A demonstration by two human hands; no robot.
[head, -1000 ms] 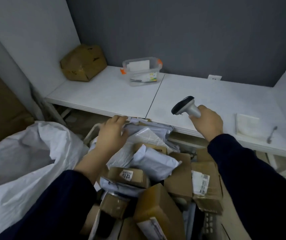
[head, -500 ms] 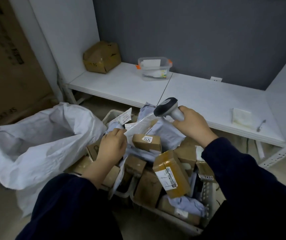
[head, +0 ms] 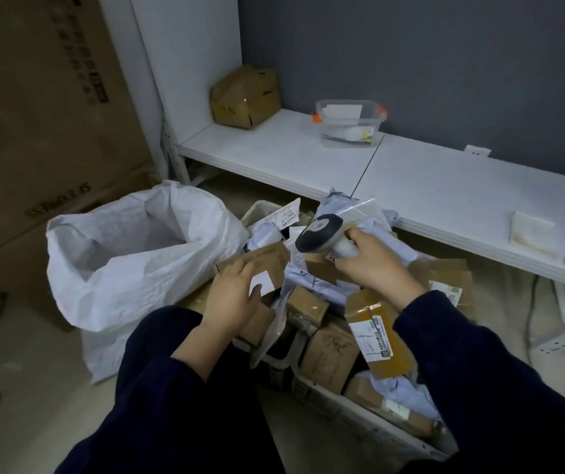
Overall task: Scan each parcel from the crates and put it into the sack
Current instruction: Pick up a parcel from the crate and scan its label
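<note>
Head view: brown parcel (head: 267, 256) is gripped by curled fingers of left hand (head: 234, 299), sack (head: 130, 254) at 9 o'clock; scanner (head: 320, 234) is clasped in right hand (head: 375, 268); label (head: 262, 280) may be masked by the grip, and the scan missed.

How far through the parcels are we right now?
Done: nothing shows in the sack, though its bottom is hidden. In hand: left hand holds a brown parcel; right hand grips the scanner beside it. Left: crate heaped with parcels.

Head camera looks down, close over the crate (head: 370, 419).
</note>
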